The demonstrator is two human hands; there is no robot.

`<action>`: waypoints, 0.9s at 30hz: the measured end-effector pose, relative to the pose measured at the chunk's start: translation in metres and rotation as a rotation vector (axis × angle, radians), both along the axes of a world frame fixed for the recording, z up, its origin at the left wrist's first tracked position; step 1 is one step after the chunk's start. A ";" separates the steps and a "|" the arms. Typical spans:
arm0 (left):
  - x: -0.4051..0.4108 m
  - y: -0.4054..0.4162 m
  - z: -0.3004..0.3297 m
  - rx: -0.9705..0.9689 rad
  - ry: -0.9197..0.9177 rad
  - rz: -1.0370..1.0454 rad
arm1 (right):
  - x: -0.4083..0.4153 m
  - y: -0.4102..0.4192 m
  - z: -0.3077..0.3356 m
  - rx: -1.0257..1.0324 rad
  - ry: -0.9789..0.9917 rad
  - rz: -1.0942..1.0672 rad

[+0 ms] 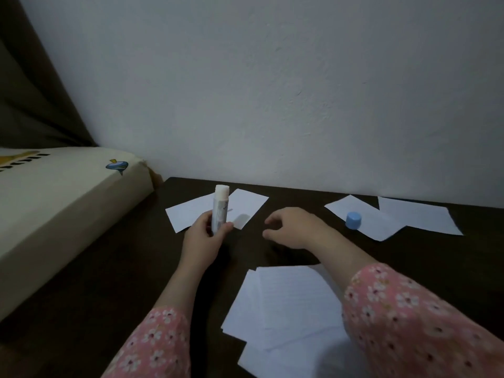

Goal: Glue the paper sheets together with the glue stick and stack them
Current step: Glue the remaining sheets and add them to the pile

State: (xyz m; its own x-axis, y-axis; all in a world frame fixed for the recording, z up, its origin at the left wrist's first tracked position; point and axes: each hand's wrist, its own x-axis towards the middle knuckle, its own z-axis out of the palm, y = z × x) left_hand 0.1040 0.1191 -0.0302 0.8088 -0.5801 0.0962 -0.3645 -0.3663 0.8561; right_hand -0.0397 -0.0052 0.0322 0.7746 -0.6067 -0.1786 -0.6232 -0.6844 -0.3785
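Glue stick (219,211) uncapped, upright in left hand (203,236).

The near paper stack (283,309) runs under the right sleeve (409,317).

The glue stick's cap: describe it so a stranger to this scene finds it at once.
Start at the dark table along the white wall and go to its far right, where two paper sheets overlap. The cap stands on the nearer one, past the right hand. It is the only blue thing there, small and round among flat white sheets.
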 end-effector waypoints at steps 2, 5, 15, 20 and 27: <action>0.017 -0.008 -0.003 0.081 -0.022 0.041 | 0.023 -0.004 -0.013 -0.038 -0.006 0.022; 0.043 -0.019 -0.009 0.293 -0.188 0.122 | 0.051 -0.011 -0.037 -0.141 -0.053 0.057; 0.062 -0.037 -0.017 0.348 -0.269 0.128 | 0.070 -0.015 -0.066 -0.219 -0.034 0.205; 0.058 -0.029 -0.021 0.345 -0.251 0.105 | 0.042 -0.011 -0.066 -0.271 -0.098 0.151; 0.030 -0.020 -0.013 0.301 -0.242 0.105 | -0.014 0.010 -0.083 -0.313 -0.138 0.061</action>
